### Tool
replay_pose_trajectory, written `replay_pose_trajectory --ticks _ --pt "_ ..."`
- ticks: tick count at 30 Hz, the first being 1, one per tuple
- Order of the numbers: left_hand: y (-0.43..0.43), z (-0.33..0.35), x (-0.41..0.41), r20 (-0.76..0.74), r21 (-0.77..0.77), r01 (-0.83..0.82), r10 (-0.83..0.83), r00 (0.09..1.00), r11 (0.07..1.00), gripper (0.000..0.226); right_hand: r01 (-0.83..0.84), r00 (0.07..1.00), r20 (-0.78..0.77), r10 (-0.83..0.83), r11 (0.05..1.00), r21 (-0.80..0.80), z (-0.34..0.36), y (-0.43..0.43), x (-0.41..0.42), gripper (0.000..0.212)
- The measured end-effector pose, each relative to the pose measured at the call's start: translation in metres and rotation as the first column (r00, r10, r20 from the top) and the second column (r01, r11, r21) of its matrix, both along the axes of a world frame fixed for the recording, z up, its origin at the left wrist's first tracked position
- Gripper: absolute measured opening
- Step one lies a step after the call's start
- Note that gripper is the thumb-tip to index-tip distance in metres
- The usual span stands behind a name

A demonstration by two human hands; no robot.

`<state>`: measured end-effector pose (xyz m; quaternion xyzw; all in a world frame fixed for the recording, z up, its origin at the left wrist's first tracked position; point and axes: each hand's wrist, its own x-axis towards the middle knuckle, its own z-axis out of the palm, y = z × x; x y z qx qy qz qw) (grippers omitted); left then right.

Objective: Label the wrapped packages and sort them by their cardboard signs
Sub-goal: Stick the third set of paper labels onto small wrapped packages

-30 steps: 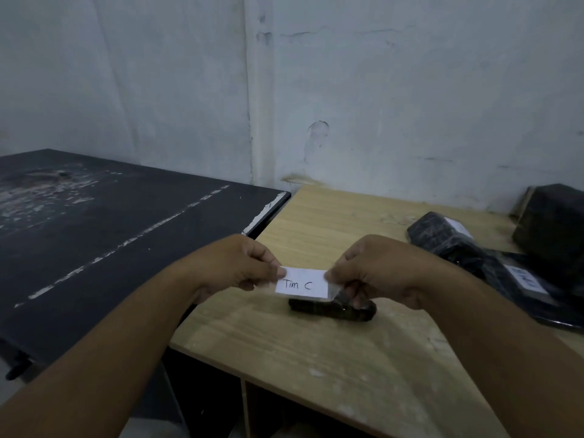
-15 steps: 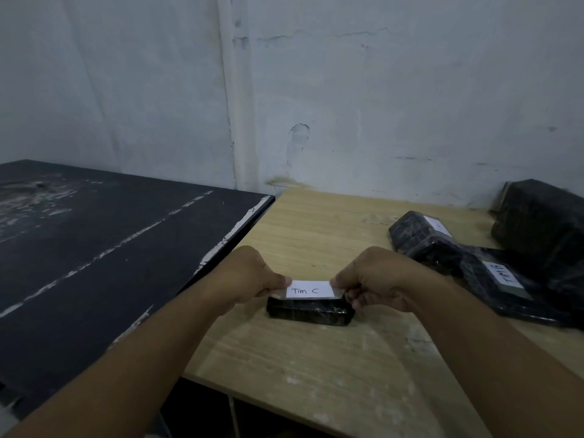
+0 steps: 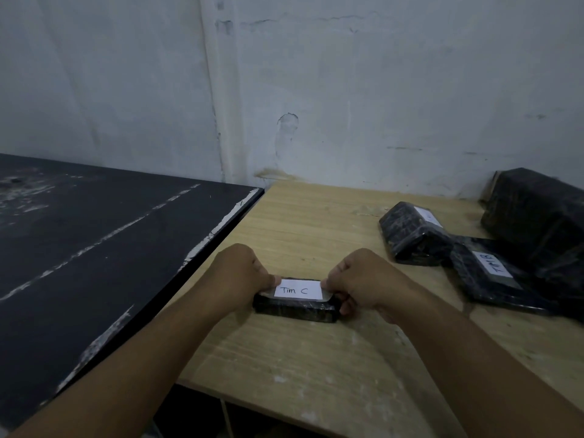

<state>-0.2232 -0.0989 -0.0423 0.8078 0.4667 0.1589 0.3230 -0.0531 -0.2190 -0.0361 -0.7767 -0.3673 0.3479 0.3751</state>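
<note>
On the wooden table [image 3: 316,358], toward its left side, lies a small black-wrapped package [image 3: 297,309] with the white "Tim C" label [image 3: 298,290] laid on its top. The left hand [image 3: 243,273] pinches the label's left end and the right hand [image 3: 363,279] its right end, fingers curled. I cannot tell whether the tape has bonded. Uneven pressing could set the label crooked or creased, and the glossy wrap may let it lift. Farther right, the labelled packages [image 3: 493,273] crowd together, so sorting could mix the groups.
</note>
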Motion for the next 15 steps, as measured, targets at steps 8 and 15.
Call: replay_pose_trajectory --ticks 8,15 --pt "-0.005 -0.011 0.001 -0.015 0.151 -0.031 0.034 0.999 0.988 0.02 0.047 0.984 0.168 -0.059 0.996 0.078 -0.012 -0.008 -0.011 0.023" --pt "-0.001 -0.027 -0.008 0.006 0.188 -0.024 0.024 1.0 0.982 0.025 0.067 0.921 0.371 -0.117 0.987 0.145 -0.025 -0.014 -0.018 0.015"
